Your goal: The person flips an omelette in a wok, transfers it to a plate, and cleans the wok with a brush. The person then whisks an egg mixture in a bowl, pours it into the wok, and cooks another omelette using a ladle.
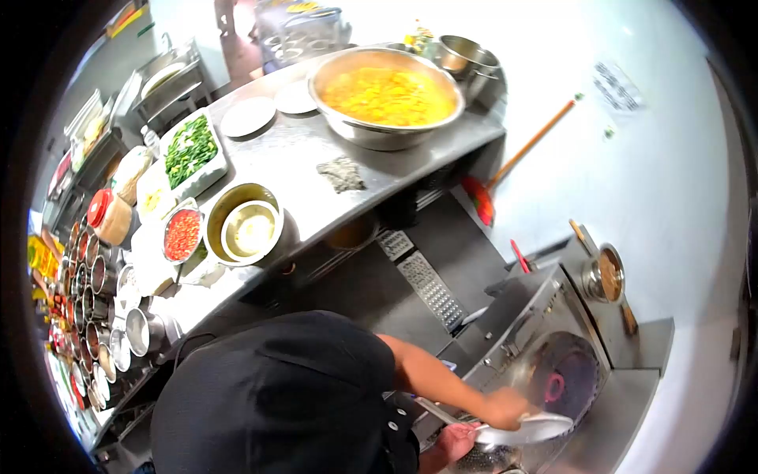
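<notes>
At the lower right of the frame, above the steel range (545, 304), the left hand (505, 407) was curled at the upper edge of a white plate (541, 430); its exact grip could not be told. The right hand (455, 440), partly closed, met the plate's left end, its hold unclear. A steel basin (383, 141) of yellow food stood at top centre.

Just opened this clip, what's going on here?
A person in black leans beside a stove, both arms reaching to a white plate. One hand is at the plate's edge and the other hand is over it; blur hides the exact grip. On the metal counter, a big bowl of yellow food, a tray of chopped greens and a dish of red pieces stand out of either hand's grasp.
</notes>
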`<state>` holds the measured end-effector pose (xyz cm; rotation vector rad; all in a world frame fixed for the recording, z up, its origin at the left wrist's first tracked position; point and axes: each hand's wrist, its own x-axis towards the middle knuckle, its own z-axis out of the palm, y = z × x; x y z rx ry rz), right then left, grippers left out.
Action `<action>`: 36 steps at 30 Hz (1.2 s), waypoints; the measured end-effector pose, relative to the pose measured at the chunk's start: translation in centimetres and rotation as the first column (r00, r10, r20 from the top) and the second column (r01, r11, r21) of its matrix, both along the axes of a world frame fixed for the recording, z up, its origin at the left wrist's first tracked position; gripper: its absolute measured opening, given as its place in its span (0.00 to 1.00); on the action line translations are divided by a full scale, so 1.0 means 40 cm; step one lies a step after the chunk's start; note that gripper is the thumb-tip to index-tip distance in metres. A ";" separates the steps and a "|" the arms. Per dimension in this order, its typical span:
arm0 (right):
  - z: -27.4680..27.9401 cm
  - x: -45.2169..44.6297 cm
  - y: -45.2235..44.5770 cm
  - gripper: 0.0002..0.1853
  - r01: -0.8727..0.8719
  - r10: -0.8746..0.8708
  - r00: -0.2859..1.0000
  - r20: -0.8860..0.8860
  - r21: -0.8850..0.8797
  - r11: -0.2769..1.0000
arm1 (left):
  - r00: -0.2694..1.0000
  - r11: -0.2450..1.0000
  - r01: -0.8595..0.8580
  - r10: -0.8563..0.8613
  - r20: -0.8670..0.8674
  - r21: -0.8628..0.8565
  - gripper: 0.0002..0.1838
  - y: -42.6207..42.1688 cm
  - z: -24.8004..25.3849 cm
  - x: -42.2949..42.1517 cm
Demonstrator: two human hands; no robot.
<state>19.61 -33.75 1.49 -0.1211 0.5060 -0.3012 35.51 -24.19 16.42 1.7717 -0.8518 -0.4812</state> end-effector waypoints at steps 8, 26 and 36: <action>-0.094 0.261 0.215 0.05 -0.662 0.332 0.676 -0.658 -0.740 -0.118 | 0.735 0.766 -0.636 0.638 -0.229 0.094 0.35 0.748 0.010 0.230; -0.344 0.661 1.057 0.11 -0.612 0.509 0.200 -0.837 -0.512 -0.603 | -0.287 -0.087 -0.956 0.472 -0.834 0.280 0.10 2.027 -0.363 0.356; -0.022 0.520 0.770 0.14 -0.571 0.313 0.383 -0.869 -0.489 -0.660 | -0.190 0.199 -0.926 0.490 -0.851 0.321 0.07 2.198 -0.617 0.351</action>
